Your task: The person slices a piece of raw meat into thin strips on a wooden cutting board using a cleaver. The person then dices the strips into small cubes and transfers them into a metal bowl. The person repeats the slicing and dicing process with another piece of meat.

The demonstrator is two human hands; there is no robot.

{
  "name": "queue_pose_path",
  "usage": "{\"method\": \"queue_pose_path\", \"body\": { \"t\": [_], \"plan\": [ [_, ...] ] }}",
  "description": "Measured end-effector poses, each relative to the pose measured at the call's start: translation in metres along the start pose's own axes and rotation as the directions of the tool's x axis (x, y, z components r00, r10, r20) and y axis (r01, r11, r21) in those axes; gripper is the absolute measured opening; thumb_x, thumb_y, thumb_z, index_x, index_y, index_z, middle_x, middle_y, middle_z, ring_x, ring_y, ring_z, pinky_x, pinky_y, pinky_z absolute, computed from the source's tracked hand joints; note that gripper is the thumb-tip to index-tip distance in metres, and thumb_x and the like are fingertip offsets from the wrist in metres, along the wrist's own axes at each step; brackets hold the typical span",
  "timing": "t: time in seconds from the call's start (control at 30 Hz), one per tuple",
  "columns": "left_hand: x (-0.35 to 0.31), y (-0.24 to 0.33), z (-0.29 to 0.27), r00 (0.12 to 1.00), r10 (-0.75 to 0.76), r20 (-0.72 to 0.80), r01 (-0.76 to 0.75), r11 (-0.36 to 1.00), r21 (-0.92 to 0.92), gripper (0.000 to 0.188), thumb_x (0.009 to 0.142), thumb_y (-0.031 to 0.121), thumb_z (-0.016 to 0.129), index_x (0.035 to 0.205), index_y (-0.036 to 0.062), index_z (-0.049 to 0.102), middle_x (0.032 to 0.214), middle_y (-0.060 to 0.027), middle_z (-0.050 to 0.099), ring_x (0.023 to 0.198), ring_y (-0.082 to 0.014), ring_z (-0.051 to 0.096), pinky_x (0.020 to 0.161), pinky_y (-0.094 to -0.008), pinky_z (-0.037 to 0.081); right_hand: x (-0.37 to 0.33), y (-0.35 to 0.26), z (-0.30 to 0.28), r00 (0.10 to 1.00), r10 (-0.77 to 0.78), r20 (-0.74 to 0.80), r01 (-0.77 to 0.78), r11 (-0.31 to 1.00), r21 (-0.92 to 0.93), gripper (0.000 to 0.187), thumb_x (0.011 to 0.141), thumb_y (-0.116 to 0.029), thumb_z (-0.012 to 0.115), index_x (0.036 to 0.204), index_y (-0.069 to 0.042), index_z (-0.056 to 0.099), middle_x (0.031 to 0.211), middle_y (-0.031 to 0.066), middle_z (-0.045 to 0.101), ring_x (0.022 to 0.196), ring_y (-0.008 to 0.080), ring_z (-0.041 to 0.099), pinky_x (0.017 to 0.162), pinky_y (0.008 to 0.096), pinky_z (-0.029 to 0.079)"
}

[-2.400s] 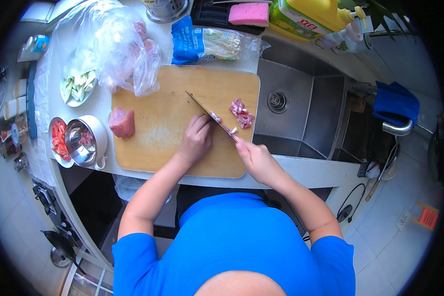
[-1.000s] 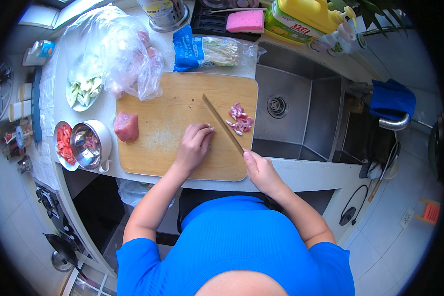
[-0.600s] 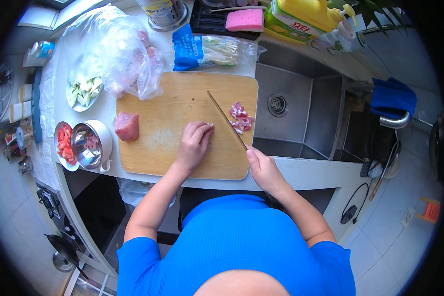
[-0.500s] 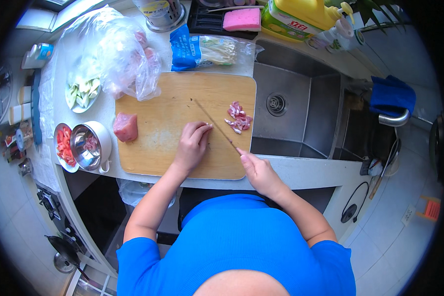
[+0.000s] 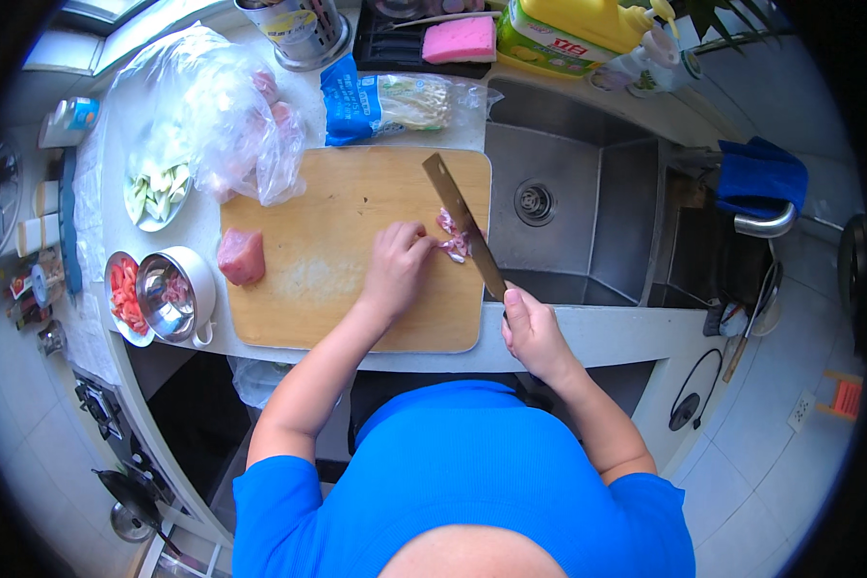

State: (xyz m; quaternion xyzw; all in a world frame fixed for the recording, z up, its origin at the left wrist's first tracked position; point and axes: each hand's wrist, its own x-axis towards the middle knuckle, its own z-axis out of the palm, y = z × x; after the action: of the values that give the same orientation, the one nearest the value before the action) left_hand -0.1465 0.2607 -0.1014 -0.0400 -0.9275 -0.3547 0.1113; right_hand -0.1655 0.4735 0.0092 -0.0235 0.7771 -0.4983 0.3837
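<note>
My right hand [image 5: 533,330] grips a broad-bladed kitchen knife [image 5: 464,223] by its handle. The blade slants over the right side of a wooden cutting board [image 5: 347,193], partly covering a small pile of sliced raw meat [image 5: 453,248]. At the left edge of that pile are the fingertips of my left hand [image 5: 399,268], bent and pressed together; whatever they may pinch is hidden. A larger chunk of raw meat [image 5: 242,256] rests on the board's left edge, away from both hands.
Left of the board stand a metal bowl [image 5: 202,289] with some meat, a plate of red pieces [image 5: 127,297] and a plate of pale green slices [image 5: 158,196]. A plastic bag [image 5: 212,106] overlaps the board's corner. Behind lies a blue-and-clear food packet [image 5: 385,101]. The sink [image 5: 549,241] adjoins at right.
Both hands have moved right. The knife has swung from the board's middle to over the sliced meat, its broad side now showing. My left hand has come up to the meat pile.
</note>
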Motion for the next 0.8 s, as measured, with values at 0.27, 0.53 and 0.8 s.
{"method": "queue_pose_path", "body": {
  "t": [0.27,0.53,0.8],
  "plan": [
    [-0.009,0.003,-0.005,0.998,0.038,-0.048,-0.039,0.999,-0.027,0.019,0.076,0.002,0.065,0.094,0.0021,0.067,0.097,-0.0109,0.062,0.09,-0.0278,0.058,0.078,-0.0375,0.046,-0.009,0.003,0.014,1.0,0.0,-0.001,0.0,0.983,-0.183,0.047,0.103,-0.034,0.043,0.127,0.005,0.054,0.094,0.0295,0.067,0.093,0.0415,0.067,0.081,0.0409,0.052],
    [-0.012,-0.004,0.001,0.998,0.051,0.021,-0.05,0.998,-0.03,0.026,0.072,0.001,0.059,0.096,-0.0008,0.067,0.101,-0.0116,0.063,0.091,-0.0281,0.058,0.081,-0.0373,0.047,0.025,0.022,0.045,0.982,-0.169,-0.089,0.15,0.971,-0.186,0.043,0.101,-0.031,0.046,0.123,0.005,0.057,0.091,0.0318,0.064,0.086,0.0451,0.065,0.074,0.0466,0.053],
    [-0.013,-0.008,-0.001,0.999,0.043,0.019,-0.043,0.999,0.032,0.023,0.073,0.001,0.06,0.095,-0.0009,0.066,0.102,-0.0117,0.063,0.09,-0.0281,0.058,0.08,-0.0376,0.047,0.033,0.012,0.037,0.982,-0.18,-0.048,0.165,0.96,-0.226,0.042,0.101,-0.03,0.045,0.123,0.005,0.057,0.096,0.0317,0.064,0.09,0.0446,0.064,0.076,0.0453,0.053]
  ]
}}
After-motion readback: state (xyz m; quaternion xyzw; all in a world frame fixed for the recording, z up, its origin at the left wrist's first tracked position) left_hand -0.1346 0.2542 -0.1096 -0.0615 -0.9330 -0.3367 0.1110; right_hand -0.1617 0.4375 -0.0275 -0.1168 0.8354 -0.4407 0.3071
